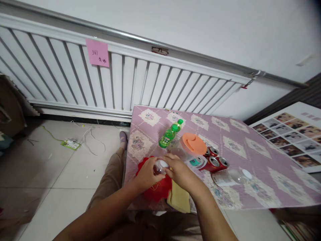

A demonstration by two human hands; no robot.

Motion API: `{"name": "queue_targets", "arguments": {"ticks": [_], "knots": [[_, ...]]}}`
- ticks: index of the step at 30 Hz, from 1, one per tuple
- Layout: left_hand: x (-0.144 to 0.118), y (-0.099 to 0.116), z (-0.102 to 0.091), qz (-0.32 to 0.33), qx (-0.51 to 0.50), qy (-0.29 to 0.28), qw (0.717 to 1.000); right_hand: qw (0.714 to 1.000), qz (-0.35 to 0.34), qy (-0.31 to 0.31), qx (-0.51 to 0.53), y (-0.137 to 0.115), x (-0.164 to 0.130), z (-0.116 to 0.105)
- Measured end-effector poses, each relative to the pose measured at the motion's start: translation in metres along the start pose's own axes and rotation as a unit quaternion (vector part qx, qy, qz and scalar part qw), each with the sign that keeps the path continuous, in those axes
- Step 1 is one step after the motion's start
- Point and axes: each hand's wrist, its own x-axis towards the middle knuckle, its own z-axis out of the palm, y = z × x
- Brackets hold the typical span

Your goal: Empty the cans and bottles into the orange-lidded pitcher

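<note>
Hiding most of a clear bottle [160, 166], left hand [147, 174] and right hand [178, 170] clamp fingers round it, above a red cloth [156, 190] on the floral table [250, 174] near a radiator [75, 77].

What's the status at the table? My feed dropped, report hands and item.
Left hand and right hand both on small clear bottle with white cap. Bottle over red cloth. Orange-lidded jug and red cans close alongside.
</note>
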Motion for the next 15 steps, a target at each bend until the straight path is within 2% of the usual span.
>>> {"name": "queue_targets", "arguments": {"ticks": [7, 15], "knots": [[-0.001, 0.0, 0.0, -0.018, 0.003, -0.008, 1.0, 0.996, 0.073, 0.044, 0.008, 0.007, -0.003, 0.013], [0.0, 0.004, 0.0, -0.01, -0.014, -0.02, 1.0, 0.987, 0.105, 0.112, -0.045, 0.009, -0.005, 0.036]]}}
